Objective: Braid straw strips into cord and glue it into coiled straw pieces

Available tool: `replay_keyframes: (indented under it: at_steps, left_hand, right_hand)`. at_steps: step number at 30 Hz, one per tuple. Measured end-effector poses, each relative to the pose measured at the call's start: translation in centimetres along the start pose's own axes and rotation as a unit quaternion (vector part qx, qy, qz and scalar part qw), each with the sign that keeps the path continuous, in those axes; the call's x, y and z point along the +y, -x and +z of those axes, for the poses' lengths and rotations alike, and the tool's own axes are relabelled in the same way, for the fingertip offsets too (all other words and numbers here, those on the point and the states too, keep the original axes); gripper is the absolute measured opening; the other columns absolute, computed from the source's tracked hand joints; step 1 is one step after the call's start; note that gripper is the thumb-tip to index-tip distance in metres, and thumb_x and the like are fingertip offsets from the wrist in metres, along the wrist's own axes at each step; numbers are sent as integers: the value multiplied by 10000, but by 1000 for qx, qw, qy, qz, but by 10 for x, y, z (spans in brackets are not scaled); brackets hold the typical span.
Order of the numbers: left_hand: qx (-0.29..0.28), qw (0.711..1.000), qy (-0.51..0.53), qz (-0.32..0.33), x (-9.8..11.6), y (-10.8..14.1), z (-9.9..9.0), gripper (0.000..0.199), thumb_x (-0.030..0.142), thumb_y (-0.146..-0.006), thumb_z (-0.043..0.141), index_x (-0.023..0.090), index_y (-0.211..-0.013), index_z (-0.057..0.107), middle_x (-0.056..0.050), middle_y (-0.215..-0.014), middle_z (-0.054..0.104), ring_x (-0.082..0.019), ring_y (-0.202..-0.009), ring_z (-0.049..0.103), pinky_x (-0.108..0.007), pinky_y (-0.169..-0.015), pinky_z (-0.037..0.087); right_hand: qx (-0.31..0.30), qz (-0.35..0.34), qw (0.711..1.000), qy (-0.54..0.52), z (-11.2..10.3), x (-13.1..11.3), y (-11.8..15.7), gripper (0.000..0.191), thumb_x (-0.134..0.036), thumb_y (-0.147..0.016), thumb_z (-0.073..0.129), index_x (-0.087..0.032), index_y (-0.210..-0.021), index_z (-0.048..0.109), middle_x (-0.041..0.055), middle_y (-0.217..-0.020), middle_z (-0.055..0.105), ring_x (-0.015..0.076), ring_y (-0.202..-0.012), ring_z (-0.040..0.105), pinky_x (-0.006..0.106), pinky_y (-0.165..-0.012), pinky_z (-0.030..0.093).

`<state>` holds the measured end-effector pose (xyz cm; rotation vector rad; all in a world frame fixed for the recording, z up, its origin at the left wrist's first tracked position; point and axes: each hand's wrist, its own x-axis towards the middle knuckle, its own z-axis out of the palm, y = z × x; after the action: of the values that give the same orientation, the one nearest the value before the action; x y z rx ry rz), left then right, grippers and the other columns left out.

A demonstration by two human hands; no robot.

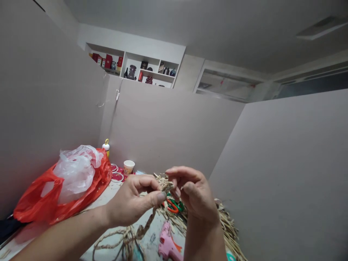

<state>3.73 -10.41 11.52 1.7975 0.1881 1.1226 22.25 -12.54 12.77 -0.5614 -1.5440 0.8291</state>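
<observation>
My left hand (130, 201) pinches a braided straw cord (146, 225) between thumb and fingers, close to its frayed upper end. From that grip the braid hangs down to the table, where it runs into a loose bundle of loops and strands. My right hand (199, 194) is just right of the held end, its fingers curved and the thumb apart from the index finger. Nothing shows clearly between them. Below the hands lies a pink glue gun (167, 241). Scissors with orange and green handles (178, 204) are partly hidden behind my hands.
Dry straw stalks (230, 228) lie at the right, partly behind my right arm. A red plastic bag (35, 203) with a clear bag (74, 174) on it sits at the left. A paper cup (128, 166) and white rings (117, 177) stand farther back, before grey partitions (168, 127).
</observation>
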Motion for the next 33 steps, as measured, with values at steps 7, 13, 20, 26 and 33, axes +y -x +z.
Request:
replay_keyframes:
  at_steps: [7, 13, 20, 26, 33]
  left_hand:
    - [123, 906, -352, 202, -8, -3, -6, 125, 161, -852, 549, 174, -782, 651, -59, -737, 657, -167, -710, 561, -319, -704, 435]
    - [126, 799, -498, 312, -20, 0, -11, 170, 90, -814, 567, 154, -933, 670, -97, -800, 670, -195, -746, 557, -338, -722, 437]
    - [117, 951, -237, 161, -1, -2, -8, 206, 252, -834, 623, 167, -1021, 633, -101, -1005, 665, -198, -925, 589, -338, -804, 470]
    - [5, 993, 95, -71, 1, -11, -11, 187, 313, -816, 664, 144, -872, 609, -37, -784, 652, -126, -732, 606, -264, -698, 467]
    - [-88, 976, 152, -130, -11, -14, -17, 309, 402, -849, 602, 117, -743, 655, -9, -581, 565, -63, -508, 455, -194, -503, 332]
  right_hand:
    - [78, 54, 980, 174, 19, -19, 0, 344, -504, -737, 713, -160, -725, 705, 3, -537, 577, 71, -426, 433, 187, -396, 343]
    - [83, 82, 972, 206, 34, -20, -2, 288, -416, -769, 708, -152, -660, 669, -2, -525, 585, 69, -418, 460, 187, -403, 375]
    - [57, 82, 981, 168, 22, -23, 3, 235, -368, -796, 694, -160, -686, 698, 6, -563, 610, 76, -424, 503, 192, -404, 395]
    - [36, 84, 986, 142, 23, -22, 2, 204, -361, -797, 698, -167, -769, 756, 17, -567, 620, 77, -422, 498, 194, -385, 379]
    - [32, 80, 987, 134, 21, -24, 4, 184, -340, -792, 706, -169, -738, 745, 10, -542, 613, 76, -419, 501, 197, -393, 390]
